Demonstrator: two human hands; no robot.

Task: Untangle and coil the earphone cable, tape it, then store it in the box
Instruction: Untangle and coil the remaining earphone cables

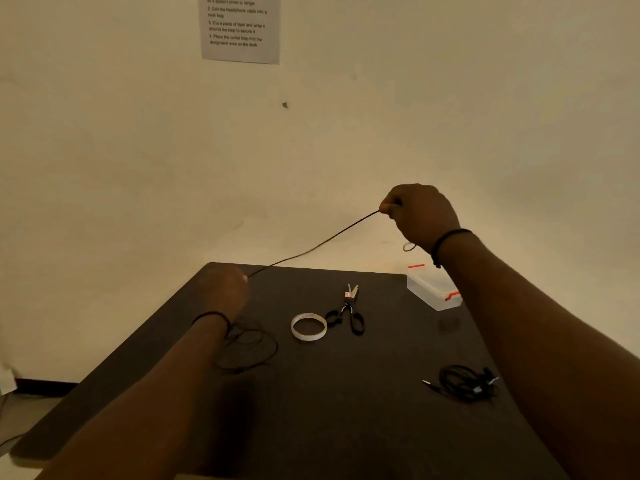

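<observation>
While both hands (227, 287) (420, 213) pinch taut earphone cable (311, 245), left grip blurred, cable's end hidden

Black cable (311, 245) (white tape (309, 326))

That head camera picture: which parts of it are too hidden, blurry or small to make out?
- Paper sheet on the wall: top cut off by the frame edge, print blurred.
- Plastic box: right arm covers its near corner; contents unclear.
- Left hand: motion-blurred, so its grip on the cable is unclear.
- Right hand: seen from behind, fingers hide the cable end.
- Second earphone bundle: too small and dark to trace.
</observation>
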